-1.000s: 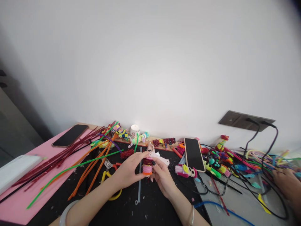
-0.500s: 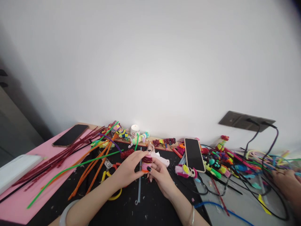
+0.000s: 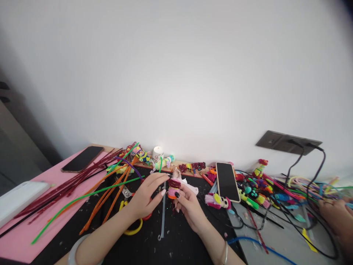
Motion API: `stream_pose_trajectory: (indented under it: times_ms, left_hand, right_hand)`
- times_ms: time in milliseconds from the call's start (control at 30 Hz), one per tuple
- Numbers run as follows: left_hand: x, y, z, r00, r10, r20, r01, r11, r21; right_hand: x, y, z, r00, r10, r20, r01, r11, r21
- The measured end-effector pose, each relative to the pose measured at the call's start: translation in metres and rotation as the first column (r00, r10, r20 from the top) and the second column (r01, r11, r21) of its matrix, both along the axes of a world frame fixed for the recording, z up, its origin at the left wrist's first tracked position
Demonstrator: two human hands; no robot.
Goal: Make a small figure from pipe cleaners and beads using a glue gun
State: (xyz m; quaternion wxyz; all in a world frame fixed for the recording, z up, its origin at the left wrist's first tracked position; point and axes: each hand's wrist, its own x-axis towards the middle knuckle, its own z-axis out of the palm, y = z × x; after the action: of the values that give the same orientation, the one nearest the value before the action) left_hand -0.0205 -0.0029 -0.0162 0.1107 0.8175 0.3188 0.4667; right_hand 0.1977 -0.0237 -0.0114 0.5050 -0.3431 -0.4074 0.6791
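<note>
My right hand (image 3: 190, 206) pinches a small pipe-cleaner doll (image 3: 174, 187) with a dark red band, a pink body and an orange base. The doll stands upright between thumb and fingers, its lower side partly covered by them. Just left of it, my left hand (image 3: 147, 195) is apart from the doll, thumb and fingers spread with nothing between them. Below my left hand lie scissors with yellow handles (image 3: 134, 230), partly hidden by the forearm. A pale glue stick (image 3: 163, 217) lies on the black mat (image 3: 187, 246) between my hands.
Orange pipe cleaners (image 3: 110, 197) and dark red ones (image 3: 68, 187) lie at left on pink board (image 3: 24, 241). A phone (image 3: 228, 182) leans at right beside a pink-and-yellow doll (image 3: 217, 200). Black cables (image 3: 317, 173) hang from the wall socket. Another person's hand (image 3: 335, 213) is at far right.
My left hand has let go of the doll and drawn back a little to the left, its fingers opening. My right hand still holds the doll, almost in the same place.
</note>
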Motion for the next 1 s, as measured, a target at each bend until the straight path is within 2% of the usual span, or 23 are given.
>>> stream_pose_trajectory:
  times_ms: [167,500,633,767,1000]
  left_hand:
    - [0.0,-0.003,0.0,1.0,-0.009,-0.03,0.012,0.995,0.099]
    - [0.001,-0.001,0.0,0.997,0.01,-0.072,-0.009,1.0,0.025]
    - [0.001,0.0,-0.002,0.999,0.04,-0.031,-0.04,0.999,0.012]
    - [0.002,0.0,0.004,0.997,0.073,0.003,-0.073,0.997,0.027]
    - [0.004,0.0,0.016,0.995,0.093,-0.018,-0.094,0.995,-0.019]
  right_hand:
    - [0.0,0.0,-0.001,1.0,0.006,-0.01,-0.006,1.0,-0.001]
    - [0.001,0.002,-0.005,1.0,-0.004,0.007,0.004,1.0,0.016]
    - [0.0,0.001,-0.003,1.0,-0.011,0.009,0.011,1.0,0.016]
    - [-0.001,0.001,-0.001,1.0,-0.016,0.014,0.016,1.0,0.016]
    - [-0.001,0.002,-0.003,1.0,-0.018,0.023,0.017,1.0,0.017]
